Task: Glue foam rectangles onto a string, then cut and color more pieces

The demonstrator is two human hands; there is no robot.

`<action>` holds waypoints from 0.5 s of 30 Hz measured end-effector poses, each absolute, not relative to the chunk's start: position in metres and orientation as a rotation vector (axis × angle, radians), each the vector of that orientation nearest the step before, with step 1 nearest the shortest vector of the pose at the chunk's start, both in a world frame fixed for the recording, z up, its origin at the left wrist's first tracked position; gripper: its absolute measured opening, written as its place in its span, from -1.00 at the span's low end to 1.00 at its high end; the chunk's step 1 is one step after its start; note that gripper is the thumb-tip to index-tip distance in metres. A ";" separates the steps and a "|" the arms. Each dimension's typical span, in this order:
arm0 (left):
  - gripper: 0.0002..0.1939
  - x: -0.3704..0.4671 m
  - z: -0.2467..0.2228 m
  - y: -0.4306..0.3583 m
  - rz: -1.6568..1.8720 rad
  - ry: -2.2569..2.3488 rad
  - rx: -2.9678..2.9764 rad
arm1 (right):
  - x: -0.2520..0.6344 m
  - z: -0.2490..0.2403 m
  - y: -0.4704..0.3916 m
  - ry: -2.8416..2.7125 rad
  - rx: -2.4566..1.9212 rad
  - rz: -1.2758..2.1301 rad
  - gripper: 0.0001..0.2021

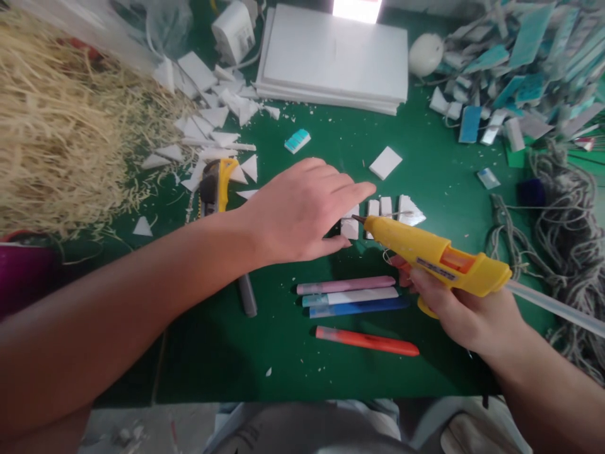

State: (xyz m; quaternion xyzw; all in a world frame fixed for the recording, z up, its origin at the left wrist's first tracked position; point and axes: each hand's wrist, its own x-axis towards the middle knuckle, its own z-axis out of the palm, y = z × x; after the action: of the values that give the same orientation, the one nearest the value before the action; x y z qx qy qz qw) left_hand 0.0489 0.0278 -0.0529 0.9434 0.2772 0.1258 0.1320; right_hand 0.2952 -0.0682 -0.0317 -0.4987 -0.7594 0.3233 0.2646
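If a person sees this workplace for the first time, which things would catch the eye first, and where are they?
Probably the yellow glue gun, held in the right hand, its nozzle at small white pieces beside the left hand. Next perhaps comes the heap of pale straw at the picture's left edge, and the red marker, below three other markers on the green table.

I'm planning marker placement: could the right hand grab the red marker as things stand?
Probably not: the right hand is wrapped around the yellow glue gun, though nothing covers the red marker.
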 end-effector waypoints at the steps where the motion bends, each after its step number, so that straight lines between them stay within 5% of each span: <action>1: -0.39 0.048 -0.052 0.029 0.354 0.806 2.743 | 0.295 -0.032 -0.068 -2.053 -1.346 0.877 -0.79; 11: -0.57 0.051 0.000 0.049 0.692 1.034 2.632 | 0.295 -0.032 -0.068 -2.213 -1.357 0.699 -0.78; 15: -0.76 0.110 0.021 0.064 0.331 0.937 2.671 | 0.294 -0.034 -0.072 -2.202 -1.355 0.550 -0.74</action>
State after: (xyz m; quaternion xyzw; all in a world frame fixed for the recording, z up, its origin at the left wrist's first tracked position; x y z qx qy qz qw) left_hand 0.1102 0.0638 0.0208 0.9272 0.3254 0.1149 0.1455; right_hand 0.2941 -0.0715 -0.0336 -0.4967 -0.8073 0.2016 0.2469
